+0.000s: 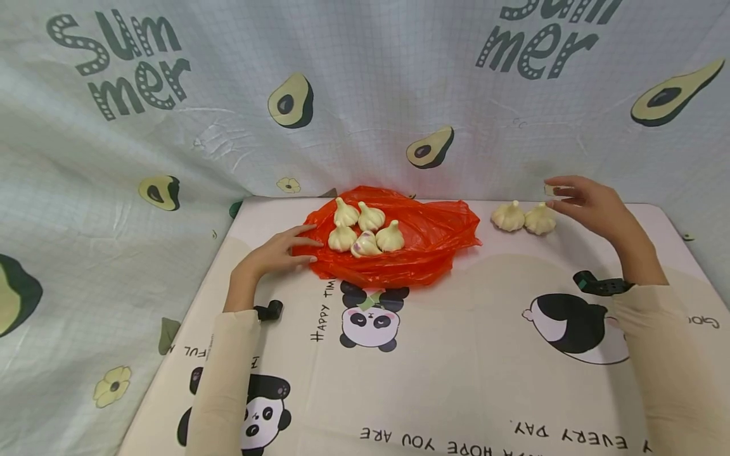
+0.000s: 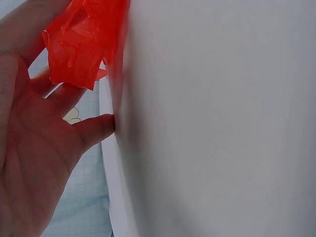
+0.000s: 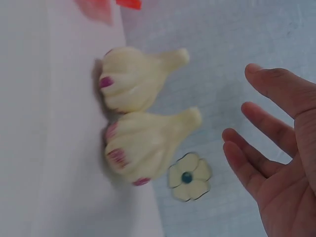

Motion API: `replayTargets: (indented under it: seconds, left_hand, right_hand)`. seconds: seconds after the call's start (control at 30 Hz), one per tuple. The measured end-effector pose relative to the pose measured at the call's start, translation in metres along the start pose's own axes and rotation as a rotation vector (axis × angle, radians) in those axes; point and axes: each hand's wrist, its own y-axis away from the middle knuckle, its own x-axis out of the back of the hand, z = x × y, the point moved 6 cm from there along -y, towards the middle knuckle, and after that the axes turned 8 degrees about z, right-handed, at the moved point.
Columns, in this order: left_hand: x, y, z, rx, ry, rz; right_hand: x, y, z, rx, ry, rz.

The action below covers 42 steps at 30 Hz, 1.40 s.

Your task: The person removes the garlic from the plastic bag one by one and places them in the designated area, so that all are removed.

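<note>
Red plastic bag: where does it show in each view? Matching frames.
Head: red bag near the middle, five garlic bulbs on it.
Left wrist: red bag at upper left, by the left hand.
Right wrist: only a small red piece at the top edge, left of centre, presumably the bag.
Shared landmark: pale gridded backdrop cloth.

Five garlic bulbs (image 1: 369,223) on bag (image 1: 428,231); bulb pair (image 1: 531,220) right of it, both on table (image 1: 456,361); hanging cloth (image 1: 359,63) behind.

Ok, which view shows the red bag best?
The head view: the red bag shows almost whole. The left wrist view shows one part by the fingers; the right wrist view, just red at the top.
</note>
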Motion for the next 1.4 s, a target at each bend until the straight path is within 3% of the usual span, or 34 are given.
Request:
replayTargets:
  seconds: [0.27, 0.6, 0.97, 1.2, 1.4]
  left_hand:
    - [0.001, 0.000, 0.000, -0.012, 0.005, 0.021]
    - [0.000, -0.002, 0.000, 0.010, -0.004, 0.001]
    - [-0.002, -0.001, -0.001, 0.005, -0.008, 0.000]
    - [-0.002, 0.000, -0.001, -0.001, -0.009, 0.004]
    - [-0.002, 0.001, -0.002, -0.009, -0.005, 0.011]
  right_hand:
    - [0.011, 0.008, -0.034, 0.125, -0.024, 0.063]
    - [-0.001, 0.014, -0.075, 0.271, -0.025, 0.052]
    - [-0.034, 0.021, -0.098, 0.259, -0.042, -0.078]
    - [-0.046, 0.024, -0.106, 0.338, -0.033, -0.067]
    - [-0.056, 0.025, -0.111, 0.332, -0.090, -0.097]
